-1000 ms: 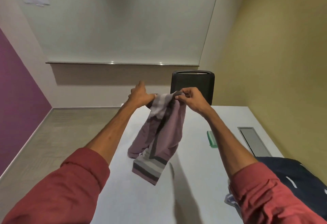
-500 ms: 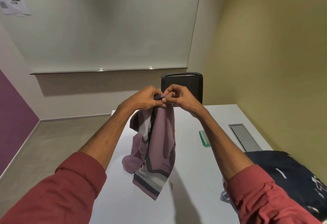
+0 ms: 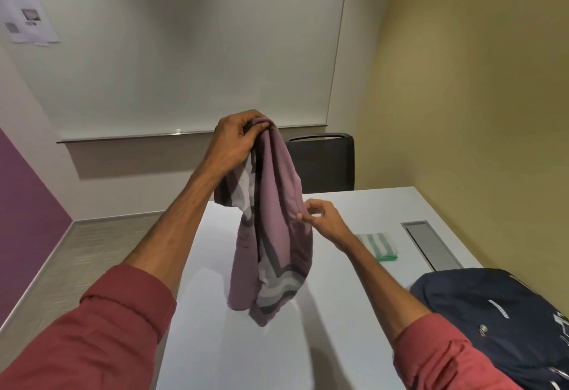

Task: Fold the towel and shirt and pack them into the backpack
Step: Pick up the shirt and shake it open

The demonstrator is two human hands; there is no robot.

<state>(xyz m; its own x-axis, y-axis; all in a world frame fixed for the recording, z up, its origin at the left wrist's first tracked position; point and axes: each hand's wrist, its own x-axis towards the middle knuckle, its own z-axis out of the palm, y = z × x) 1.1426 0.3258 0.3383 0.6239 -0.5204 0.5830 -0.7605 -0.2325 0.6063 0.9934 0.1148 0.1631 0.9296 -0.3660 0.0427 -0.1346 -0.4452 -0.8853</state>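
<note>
2 red sleeves (image 3: 101, 328) fill the near corners, rolled up the forearms. Just right of the right forearm, nearer than either of the hands, a dark blue backpack (image 3: 492, 322) lies on the white tabletop (image 3: 234, 352).

Between the hands hangs the shirt (image 3: 274, 229), mauve with grey and white stripes, bunched lengthwise. Its lower end dangles above the tabletop, well below both hands.

The right hand (image 3: 321, 220) is at the shirt's right edge, about halfway up. Its fingers are curled and the thumb tip touches the cloth, but whether it actually pinches the fabric cannot be told.

Beyond and to the right of the right hand, a folded towel (image 3: 380, 245) with green and white stripes lies flat on the tabletop, with a grey hatch (image 3: 431, 245) set into the surface just past it.

The left hand (image 3: 237, 140), raised higher and farther out, is clenched around the shirt's gathered top and carries its weight.

Behind the hands stand a dark chair (image 3: 326, 165) at the tabletop's far edge and a whiteboard (image 3: 197, 51) on the wall.
</note>
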